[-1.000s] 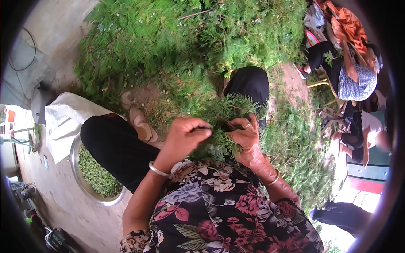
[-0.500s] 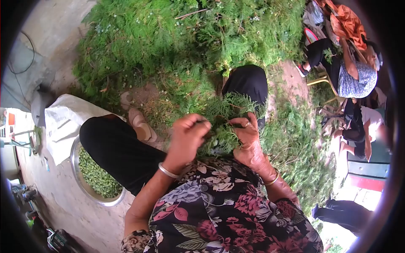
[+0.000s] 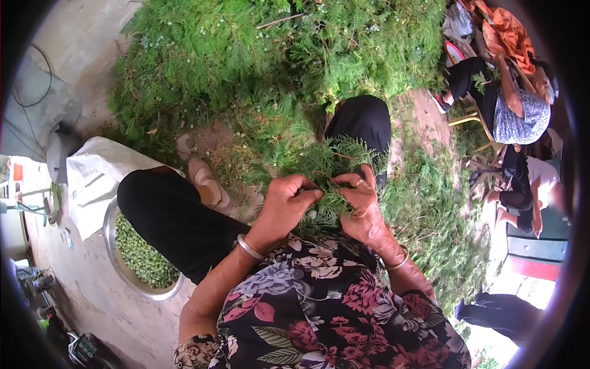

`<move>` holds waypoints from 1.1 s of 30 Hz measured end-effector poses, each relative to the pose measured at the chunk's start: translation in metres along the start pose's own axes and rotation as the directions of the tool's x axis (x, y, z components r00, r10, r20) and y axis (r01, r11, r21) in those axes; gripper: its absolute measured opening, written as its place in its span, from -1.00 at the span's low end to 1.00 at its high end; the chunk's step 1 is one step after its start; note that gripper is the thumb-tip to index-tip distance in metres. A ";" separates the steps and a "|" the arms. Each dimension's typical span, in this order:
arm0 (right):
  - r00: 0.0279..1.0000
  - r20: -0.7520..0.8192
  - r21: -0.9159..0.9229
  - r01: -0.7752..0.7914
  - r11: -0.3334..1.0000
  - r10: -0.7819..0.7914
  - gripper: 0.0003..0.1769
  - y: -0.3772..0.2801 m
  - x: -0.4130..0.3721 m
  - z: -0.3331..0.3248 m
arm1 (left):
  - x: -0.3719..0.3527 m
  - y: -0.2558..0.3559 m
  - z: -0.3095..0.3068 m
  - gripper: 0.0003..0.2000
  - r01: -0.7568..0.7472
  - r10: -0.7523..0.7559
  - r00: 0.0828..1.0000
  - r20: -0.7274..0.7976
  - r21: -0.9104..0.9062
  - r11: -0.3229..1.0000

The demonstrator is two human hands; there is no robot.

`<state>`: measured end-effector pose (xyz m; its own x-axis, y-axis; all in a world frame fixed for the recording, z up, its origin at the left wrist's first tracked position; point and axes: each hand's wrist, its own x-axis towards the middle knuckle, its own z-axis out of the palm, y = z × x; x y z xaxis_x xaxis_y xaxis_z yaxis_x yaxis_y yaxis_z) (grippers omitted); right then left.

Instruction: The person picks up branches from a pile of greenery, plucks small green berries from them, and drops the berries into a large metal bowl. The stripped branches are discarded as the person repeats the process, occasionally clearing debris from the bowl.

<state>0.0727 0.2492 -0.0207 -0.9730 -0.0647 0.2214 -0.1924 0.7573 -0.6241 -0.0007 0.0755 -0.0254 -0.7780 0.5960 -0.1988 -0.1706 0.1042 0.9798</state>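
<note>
And here's the right hand (image 3: pixel 362 206), fingers curled in and holding the leafy sprig (image 3: pixel 337 161) out between the dark-trousered knees! In comes the left hand (image 3: pixel 287 200), thumb and forefinger narrowed right at the leaves; whether they grip anything, I cannot tell. Beside the left leg (image 3: pixel 169 212), a metal basin (image 3: pixel 113 249) holds small green pieces (image 3: pixel 144 255)

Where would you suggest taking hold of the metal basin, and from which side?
I'd grip the metal basin by its rim, from the side away from the left leg: the rim shows there, while the leg hides the opposite edge.
</note>
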 end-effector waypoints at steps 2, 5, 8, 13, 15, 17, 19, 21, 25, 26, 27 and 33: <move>1.000 -0.006 0.000 -0.027 1.000 0.027 -0.68 -0.004 0.003 -0.002 | -0.001 -0.001 0.000 -0.88 -0.053 0.053 0.997 -0.059 0.001 0.999; 0.999 0.003 0.031 -0.046 0.998 0.046 -0.76 -0.006 0.006 -0.003 | -0.002 0.000 -0.004 -0.89 -0.047 0.044 0.997 -0.069 -0.042 0.998; 0.998 -0.011 0.077 -0.064 0.995 0.065 -0.86 -0.007 0.008 0.001 | -0.001 -0.005 -0.009 -0.91 -0.045 0.029 0.996 -0.080 -0.203 0.978; 0.986 -0.010 0.185 -0.159 0.970 0.164 -0.72 -0.003 0.005 -0.013 | -0.002 -0.005 -0.057 -0.88 -0.023 -0.138 0.983 -0.120 -0.830 0.558; 0.987 -0.041 0.186 -0.144 0.972 0.154 -0.61 -0.007 0.009 -0.014 | -0.014 0.003 -0.056 -0.87 -0.018 -0.095 0.992 -0.078 -0.854 0.519; 0.987 -0.042 0.161 -0.149 0.976 0.158 -0.63 -0.008 0.011 -0.012 | -0.023 0.006 -0.051 -0.84 -0.006 0.015 1.000 0.001 -0.888 0.460; 0.986 -0.040 0.135 -0.153 0.979 0.160 -0.65 -0.008 0.013 -0.010 | -0.029 0.010 -0.044 -0.83 -0.006 0.032 0.999 0.020 -0.760 0.650; 0.982 -0.029 0.116 -0.183 0.976 0.187 -0.66 -0.006 0.011 -0.008 | -0.028 0.019 -0.032 -0.77 0.027 -0.044 0.998 -0.036 -0.381 0.924; 0.981 -0.037 0.148 -0.185 0.972 0.193 -0.69 -0.008 0.013 -0.007 | -0.011 0.006 0.003 -0.74 -0.186 0.199 0.956 -0.216 0.079 0.979; 0.982 -0.034 0.134 -0.178 0.975 0.184 -0.71 -0.008 0.013 -0.006 | -0.007 0.005 0.009 -0.74 -0.187 0.200 0.956 -0.216 0.078 0.979; 0.984 -0.031 0.120 -0.172 0.978 0.177 -0.74 -0.008 0.012 -0.005 | -0.004 0.006 0.015 -0.75 -0.173 0.177 0.956 -0.236 0.039 0.984; 0.993 -0.033 0.053 -0.111 0.992 0.112 -0.78 -0.008 0.009 -0.002 | 0.002 0.007 0.010 -0.87 -0.005 -0.012 0.997 -0.081 -0.205 0.979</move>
<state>0.0661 0.2437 -0.0120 -0.9837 0.0423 0.1745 -0.0901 0.7243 -0.6836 0.0027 0.0857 -0.0192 -0.8221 0.5286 -0.2117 -0.2871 -0.0638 0.9558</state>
